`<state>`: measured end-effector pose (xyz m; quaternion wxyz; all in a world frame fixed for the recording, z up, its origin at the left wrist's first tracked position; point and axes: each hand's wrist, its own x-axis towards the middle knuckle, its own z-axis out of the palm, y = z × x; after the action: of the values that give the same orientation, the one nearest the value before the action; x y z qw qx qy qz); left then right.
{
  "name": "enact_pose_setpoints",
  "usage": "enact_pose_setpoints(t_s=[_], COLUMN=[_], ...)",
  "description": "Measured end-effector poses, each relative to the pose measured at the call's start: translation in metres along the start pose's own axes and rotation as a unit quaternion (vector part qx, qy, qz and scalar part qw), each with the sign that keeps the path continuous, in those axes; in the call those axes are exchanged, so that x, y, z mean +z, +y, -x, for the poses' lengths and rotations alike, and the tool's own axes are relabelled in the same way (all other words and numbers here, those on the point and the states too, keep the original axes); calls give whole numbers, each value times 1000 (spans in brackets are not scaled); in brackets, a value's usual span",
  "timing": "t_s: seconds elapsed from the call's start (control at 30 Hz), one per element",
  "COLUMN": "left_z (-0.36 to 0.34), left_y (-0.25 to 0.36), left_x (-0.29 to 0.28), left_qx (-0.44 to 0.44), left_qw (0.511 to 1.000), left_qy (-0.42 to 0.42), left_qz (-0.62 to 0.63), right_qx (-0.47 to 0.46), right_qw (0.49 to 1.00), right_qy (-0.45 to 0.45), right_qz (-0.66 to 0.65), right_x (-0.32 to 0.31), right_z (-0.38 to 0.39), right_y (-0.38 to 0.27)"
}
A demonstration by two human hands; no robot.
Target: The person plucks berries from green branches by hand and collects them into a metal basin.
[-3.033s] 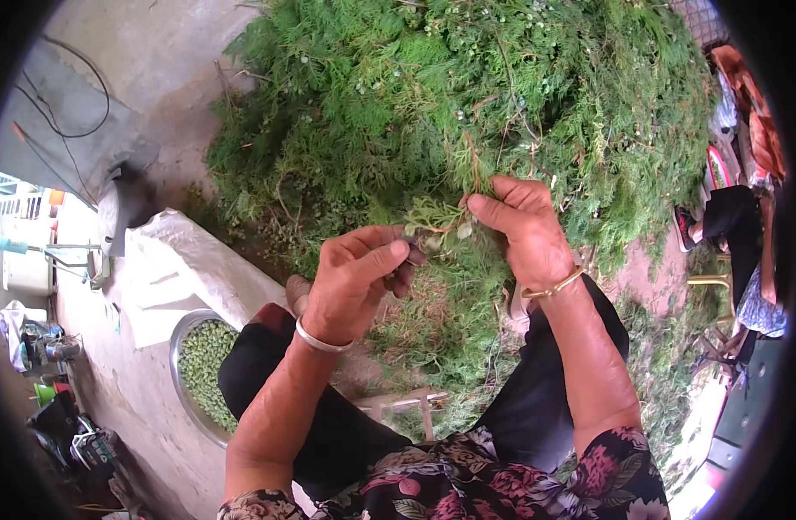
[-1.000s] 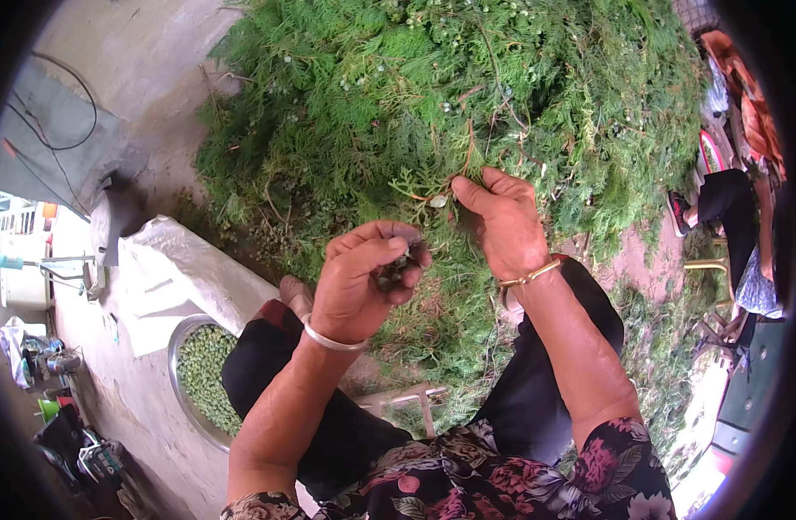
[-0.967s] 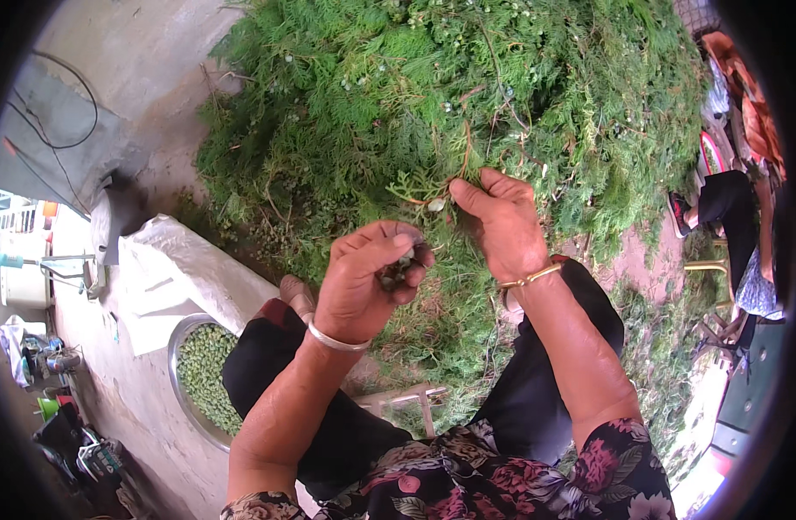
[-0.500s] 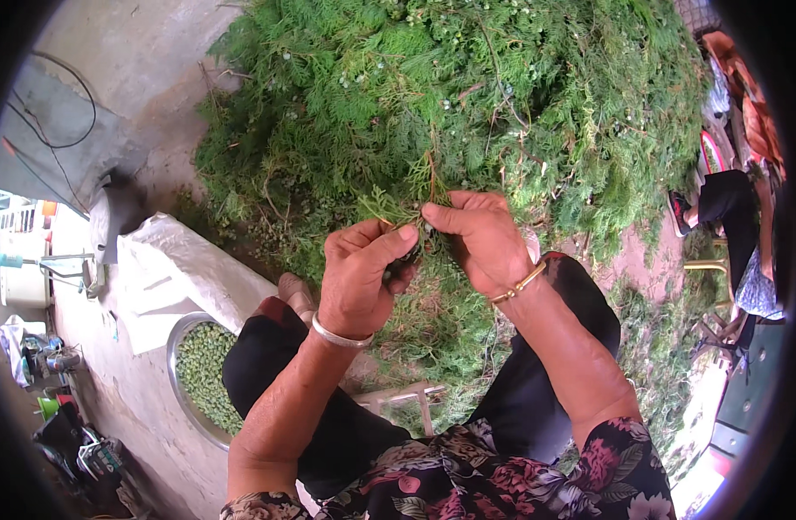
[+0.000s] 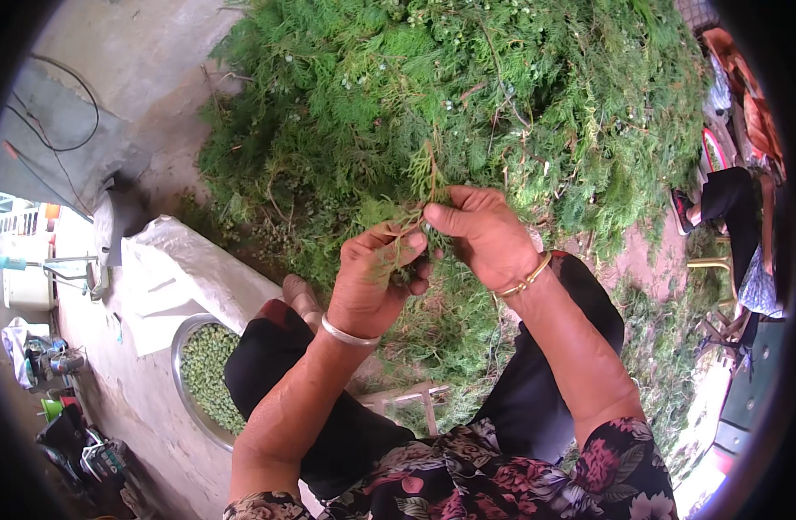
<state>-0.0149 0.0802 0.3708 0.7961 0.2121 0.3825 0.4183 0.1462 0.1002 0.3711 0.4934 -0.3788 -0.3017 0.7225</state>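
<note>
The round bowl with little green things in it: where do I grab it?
Probably by the bowl's left rim, coming from the left: that curved edge shows uncovered, while the person's left knee hides the right side.

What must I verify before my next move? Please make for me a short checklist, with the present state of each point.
1. Right hand has the sprig pinched between thumb and fingers: ok.
2. Left hand is up at the sprig, fingers curled: ok.
3. Left fingers have a firm hold on a piece of it: cannot tell, leaves cover the thumb.
4. One hand is free: not ok, both are busy at the sprig.
5. Bowl of green pieces stands on the left, beside the knee: ok.
6. Left palm holds nothing loose: cannot tell, it is hidden.
</note>
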Motion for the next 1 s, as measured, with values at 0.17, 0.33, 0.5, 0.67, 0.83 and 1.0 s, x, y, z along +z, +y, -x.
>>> enact_pose_setpoints(t_s=[0.17, 0.33, 0.5, 0.67, 0.83, 1.0], left_z=[2, 5, 2, 2, 4, 2], left_y=[1, 2, -3, -1, -2, -10], left_x=[8, 10, 13, 10, 2, -6], left_qx=[52, 41, 65, 31, -78, -164], left_qw=[997, 998, 996, 997, 997, 971], left_qy=[44, 32, 49, 45, 23, -83], left_qz=[-47, -28, -34, -62, -9, 152], right_qx=[-31, -7, -21, -18, 22, -34], right_qw=[993, 999, 997, 997, 996, 995], right_qy=[18, 42, 53, 46, 85, 95], right_qz=[117, 8, 52, 65, -16, -10], right_x=[2, 4, 2, -8, -10, -9], right_z=[0, 4, 3, 0, 1, 1], right_y=[6, 4, 7, 13, 7, -13])
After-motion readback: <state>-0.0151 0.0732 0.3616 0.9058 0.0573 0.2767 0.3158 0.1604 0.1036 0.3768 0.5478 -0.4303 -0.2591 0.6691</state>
